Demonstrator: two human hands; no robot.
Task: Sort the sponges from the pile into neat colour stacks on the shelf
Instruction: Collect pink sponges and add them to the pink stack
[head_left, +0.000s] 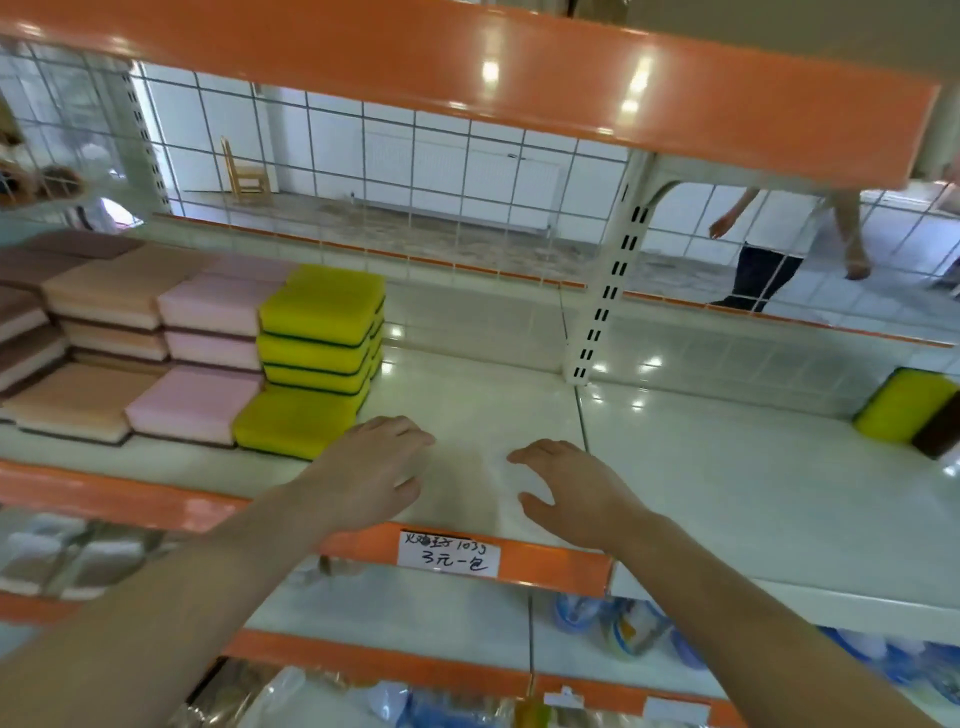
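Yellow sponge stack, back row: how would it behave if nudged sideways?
The yellow sponge stack is a few loose layers high, so a nudge probably shears the top ones off. Foam looks light and soft, likely denting first. The glossy shelf may let the bottom one slide.

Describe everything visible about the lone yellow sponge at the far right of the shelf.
The lone yellow sponge lies on the white shelf at the far right, away from the sorted stacks. It is a rounded-corner block of bright yellow foam with a thin dark green scouring layer along its upper edge. It sits tilted, seemingly leaning against a dark brown sponge touching its right side. Neither hand touches it. Its right end is partly hidden.
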